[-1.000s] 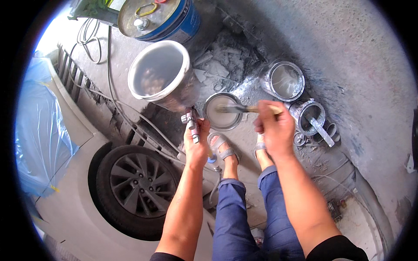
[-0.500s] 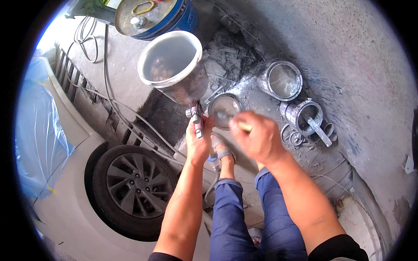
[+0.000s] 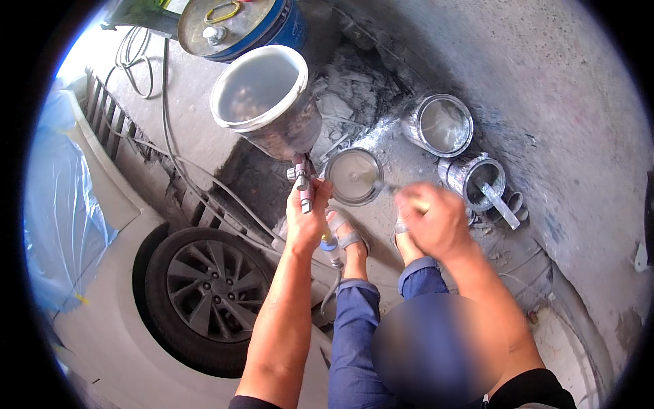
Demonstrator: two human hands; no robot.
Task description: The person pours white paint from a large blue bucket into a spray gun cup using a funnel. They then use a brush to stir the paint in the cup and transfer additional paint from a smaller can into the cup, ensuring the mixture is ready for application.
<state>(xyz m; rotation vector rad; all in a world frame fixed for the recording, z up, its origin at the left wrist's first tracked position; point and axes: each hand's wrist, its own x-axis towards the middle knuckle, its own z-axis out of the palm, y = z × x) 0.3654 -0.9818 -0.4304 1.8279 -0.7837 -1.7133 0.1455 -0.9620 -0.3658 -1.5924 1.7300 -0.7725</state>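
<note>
My left hand [image 3: 308, 217] is closed around the grip of a spray gun [image 3: 303, 180]. On top of the gun sits a large paint cup [image 3: 283, 129] with a white rim, tilted so its stained inside shows. From the gun's lower end hangs an air hose with a blue fitting [image 3: 330, 243]. Fingers curled, my right hand [image 3: 436, 219] grips what looks like a small brush [image 3: 421, 204] with a pale handle; motion smears its dark tip. Left of that tip, an open tin [image 3: 354, 176] of greyish liquid stands on the floor.
Two more open tins [image 3: 446, 126] stand to the right, one with a flat stir stick [image 3: 501, 206] in it. A blue drum [image 3: 262, 31] is at the back. On the left is a car with a wheel [image 3: 211, 286] and plastic film [image 3: 65, 198]. Hoses [image 3: 167, 116] cross the floor.
My right hand has moved right and slightly down with the brush, uncovering more of the tin. The spray gun and cup have shifted slightly left.
</note>
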